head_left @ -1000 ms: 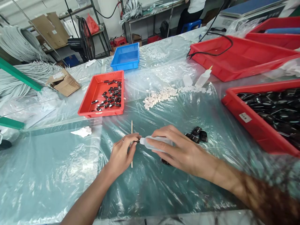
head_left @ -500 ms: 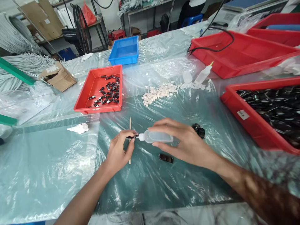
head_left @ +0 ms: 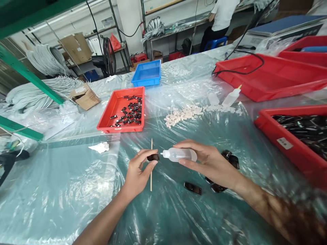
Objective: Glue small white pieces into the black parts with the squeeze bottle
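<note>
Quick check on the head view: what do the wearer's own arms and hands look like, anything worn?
Both forearms are bare, with no sleeves or gloves in view. The left hand seems to carry a thin ring on one finger; it is too small to be sure. The right hand shows no ring or watch. Dappled shadow falls across the right forearm.

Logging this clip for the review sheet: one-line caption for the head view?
Left hand pinches a small black part while right hand points a squeeze bottle at it.
</note>
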Demonstrator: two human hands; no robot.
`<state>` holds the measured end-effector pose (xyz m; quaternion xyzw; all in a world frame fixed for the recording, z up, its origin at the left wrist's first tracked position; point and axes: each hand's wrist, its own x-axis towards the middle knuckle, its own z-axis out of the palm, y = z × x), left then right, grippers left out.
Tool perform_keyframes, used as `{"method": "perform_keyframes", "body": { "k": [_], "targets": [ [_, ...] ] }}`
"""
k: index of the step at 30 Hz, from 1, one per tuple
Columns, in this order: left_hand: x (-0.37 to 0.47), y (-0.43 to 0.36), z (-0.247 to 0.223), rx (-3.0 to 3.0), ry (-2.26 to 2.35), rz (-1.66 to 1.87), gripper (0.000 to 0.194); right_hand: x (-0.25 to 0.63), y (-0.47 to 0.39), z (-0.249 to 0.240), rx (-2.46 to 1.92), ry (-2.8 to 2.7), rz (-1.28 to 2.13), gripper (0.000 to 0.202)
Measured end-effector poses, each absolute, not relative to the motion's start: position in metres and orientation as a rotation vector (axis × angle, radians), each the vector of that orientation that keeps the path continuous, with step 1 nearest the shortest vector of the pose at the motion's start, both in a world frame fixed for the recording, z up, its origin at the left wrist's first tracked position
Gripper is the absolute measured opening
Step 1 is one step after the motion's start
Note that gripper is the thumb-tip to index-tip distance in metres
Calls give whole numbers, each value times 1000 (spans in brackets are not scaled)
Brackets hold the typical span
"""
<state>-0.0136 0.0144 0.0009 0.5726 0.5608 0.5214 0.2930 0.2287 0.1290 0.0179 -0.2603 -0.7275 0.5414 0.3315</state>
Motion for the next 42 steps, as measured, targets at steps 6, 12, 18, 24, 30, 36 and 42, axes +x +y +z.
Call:
{"method": "perform_keyframes", "body": {
  "k": [6,12,18,24,30,36,42],
  "targets": [
    [-12,16,6,1207,1378,1540,17,230,124,16,-541,-2010,1215,27],
    [-14,14,10,1315,1404,1548,9,229,111,14,-496,-2092,988,33],
    [-12,14,10,1504,1464,1490,9,229,103,16,-499,-2154,735,36],
    [-11,13,10,1657,1508,1497,12,232,92,20,-485,-2300,408,42],
    [-11,13,8,1724,1543,1464,12,237,91,24,-479,-2346,395,45],
    [-11,13,6,1758,1533,1453,9,238,96,24,-456,-2369,359,53],
    [-13,11,6,1677,1555,1438,9,236,110,23,-580,-2156,865,42]
  ]
}}
